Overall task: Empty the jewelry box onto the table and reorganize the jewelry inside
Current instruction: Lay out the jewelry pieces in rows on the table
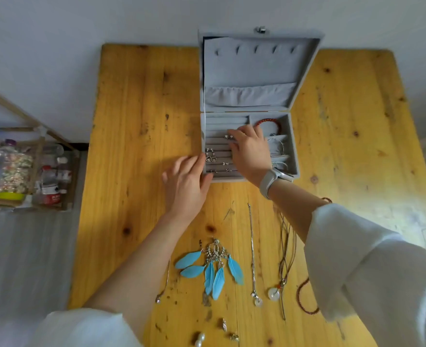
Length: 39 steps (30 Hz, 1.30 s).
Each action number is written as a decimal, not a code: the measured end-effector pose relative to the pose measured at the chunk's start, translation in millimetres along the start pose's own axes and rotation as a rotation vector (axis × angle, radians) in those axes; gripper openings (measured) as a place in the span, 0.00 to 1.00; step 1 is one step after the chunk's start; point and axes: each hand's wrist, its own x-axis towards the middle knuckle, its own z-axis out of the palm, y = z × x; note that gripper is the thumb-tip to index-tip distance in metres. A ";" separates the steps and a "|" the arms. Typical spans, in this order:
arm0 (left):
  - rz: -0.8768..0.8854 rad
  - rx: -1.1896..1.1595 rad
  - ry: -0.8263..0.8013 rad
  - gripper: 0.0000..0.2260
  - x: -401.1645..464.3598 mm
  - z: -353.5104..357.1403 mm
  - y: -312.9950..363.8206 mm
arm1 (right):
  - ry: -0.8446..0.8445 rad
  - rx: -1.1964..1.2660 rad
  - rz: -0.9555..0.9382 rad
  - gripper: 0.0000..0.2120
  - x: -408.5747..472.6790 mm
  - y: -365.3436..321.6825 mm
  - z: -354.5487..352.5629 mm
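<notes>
Studs at risk while you dig in the box (247, 146).

Your right hand (250, 151) rests over the ring rows w/ fingers bent; can't tell if its grip pinches a stud (228, 137). Left hand (185, 182) lies flat, fingers spread, vs the box's front corner. Brush the small earrings (210, 156) & they'll pop out or drop between rows. Necklaces (253, 256) on the desk (136, 116) sit under your forearm; the sleeve (372, 271) could drag them.

Open grey velvet jewelry box (250, 101): upright lid blocked approach from behind. Bare yellow wooden table (136, 116) lay free left and right of it. In front, blue feather pendant (212, 266), silver chain (252, 246) and brown cord necklace (286, 251) obstructed.
</notes>
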 end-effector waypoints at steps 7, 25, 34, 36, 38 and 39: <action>-0.014 -0.051 0.057 0.21 -3.3 3.5 -2.0 | 0.024 -0.147 -0.095 0.11 9.5 4.4 9.0; -0.109 -0.112 0.090 0.19 -88.4 -18.1 6.6 | 0.002 0.396 0.126 0.04 -137.2 -1.3 -32.1; -0.157 -0.065 -0.067 0.18 -247.3 -17.5 15.3 | -0.187 0.330 0.185 0.04 -328.8 24.4 -2.8; -0.168 -0.021 -0.119 0.19 -268.0 -14.2 17.7 | -0.211 0.316 0.182 0.05 -343.9 24.2 2.6; -0.182 0.043 -0.158 0.20 -283.0 -12.2 20.4 | -0.214 0.301 0.177 0.05 -352.3 21.9 6.8; -0.186 0.069 -0.171 0.21 -288.8 -11.9 21.3 | -0.212 0.287 0.172 0.06 -354.5 21.0 9.1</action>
